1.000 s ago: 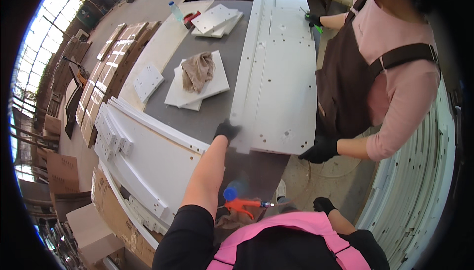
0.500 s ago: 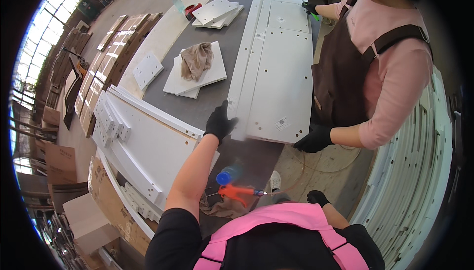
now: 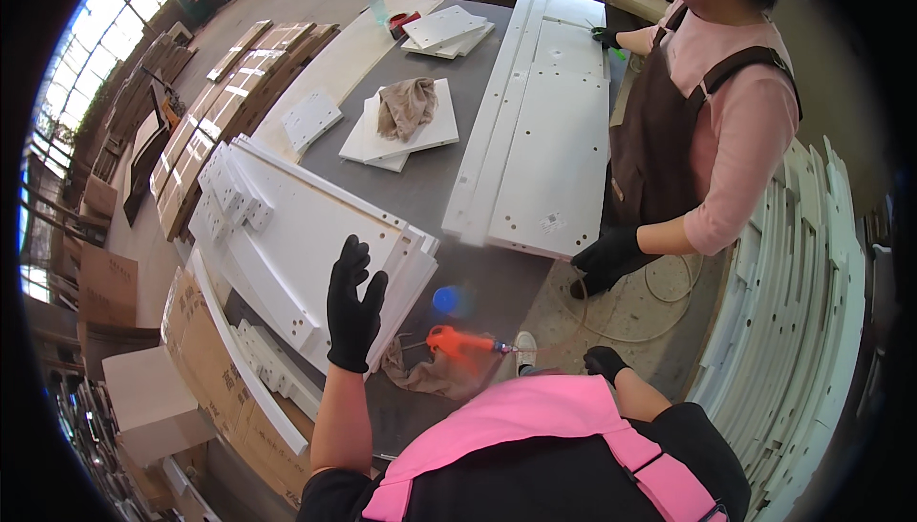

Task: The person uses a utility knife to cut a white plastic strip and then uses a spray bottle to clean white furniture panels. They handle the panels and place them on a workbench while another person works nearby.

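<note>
My left hand (image 3: 355, 307), in a black glove, is open with fingers spread over a stack of white drilled panels (image 3: 315, 250) on the left. My right hand (image 3: 605, 362), also gloved, hangs low beside my pink apron strap; its fingers are too bunched in view to read. Ahead, long white boards (image 3: 549, 149) lie side by side on the dark tabletop, apart from my hands. A co-worker's gloved hand (image 3: 611, 256) is at their near right corner. An orange air gun (image 3: 463, 341) rests on a brown rag (image 3: 430, 374) near a blue bottle cap (image 3: 445, 299).
The co-worker (image 3: 707, 111) stands across on the right, the other hand by something green (image 3: 616, 52). Small white panels under a cloth (image 3: 407, 108) sit mid-table. An air hose (image 3: 669, 300) loops on the floor. Long white boards are stacked (image 3: 783, 302) at right, cardboard (image 3: 220, 379) at left.
My left hand has let go of the long boards' near left edge and moved left and toward me, over the panel stack. The view has shifted slightly.
</note>
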